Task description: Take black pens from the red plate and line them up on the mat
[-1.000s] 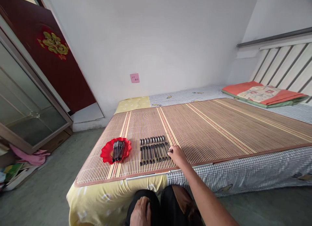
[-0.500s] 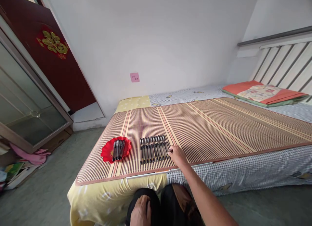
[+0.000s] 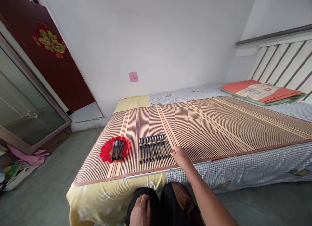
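Note:
Several black pens (image 3: 153, 148) lie side by side in a row on the striped bamboo mat (image 3: 207, 125) near the bed's front edge. My right hand (image 3: 180, 155) rests on the mat at the row's right end, fingers curled together, just beside the last pen. Whether it holds anything I cannot make out. A red flower-shaped plate (image 3: 106, 153) with several more pens (image 3: 117, 150) in it sits left of the row. My left hand (image 3: 140, 211) lies flat on my knee at the bottom edge, fingers stretched.
The bed has a yellow sheet (image 3: 109, 196) at its near corner and a checked sheet (image 3: 243, 170) on the right. A folded orange blanket (image 3: 260, 93) lies at the far right. A glass door (image 3: 24, 106) and clutter (image 3: 17, 164) stand on the left.
My right hand has slid slightly right, from touching the last pen to just beside it. The view has shifted a little. The left hand stays on my knee.

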`<state>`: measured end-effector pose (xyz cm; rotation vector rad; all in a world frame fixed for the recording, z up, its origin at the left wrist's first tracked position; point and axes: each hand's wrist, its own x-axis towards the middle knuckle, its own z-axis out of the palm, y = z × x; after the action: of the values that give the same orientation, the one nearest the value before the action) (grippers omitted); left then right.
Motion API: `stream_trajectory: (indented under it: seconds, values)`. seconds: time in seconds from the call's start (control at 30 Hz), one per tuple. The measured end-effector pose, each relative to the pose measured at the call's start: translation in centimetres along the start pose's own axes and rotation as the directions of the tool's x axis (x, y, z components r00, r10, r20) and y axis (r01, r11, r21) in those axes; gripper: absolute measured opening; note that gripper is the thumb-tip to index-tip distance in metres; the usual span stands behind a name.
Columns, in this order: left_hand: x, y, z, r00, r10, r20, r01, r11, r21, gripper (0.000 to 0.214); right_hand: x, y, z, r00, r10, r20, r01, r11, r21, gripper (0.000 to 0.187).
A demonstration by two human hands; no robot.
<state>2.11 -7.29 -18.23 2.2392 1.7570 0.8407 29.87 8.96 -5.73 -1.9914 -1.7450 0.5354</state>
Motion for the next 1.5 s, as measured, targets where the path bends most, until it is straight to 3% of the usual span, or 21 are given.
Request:
stream_trajectory:
  seconds: [0.43,1.37,1.5]
  values:
    - [0.0,0.2,-0.2,1.000,-0.011,-0.008,0.011,1.000,-0.007,0.026,0.2,-0.7,0.2,1.000,-0.018,0.010,0.018,1.000,-0.020,0.016]
    - [0.0,0.7,-0.5,1.000,-0.019,0.016,0.019,1.000,0.005,0.026,0.2,0.3,0.5,0.998,-0.057,0.017,0.055,0.992,0.111,0.013]
    - [0.0,0.6,-0.4,1.000,0.001,-0.029,-0.002,1.000,-0.010,0.024,0.2,0.1,0.2,0.998,-0.059,0.011,0.057,0.989,0.137,0.013]
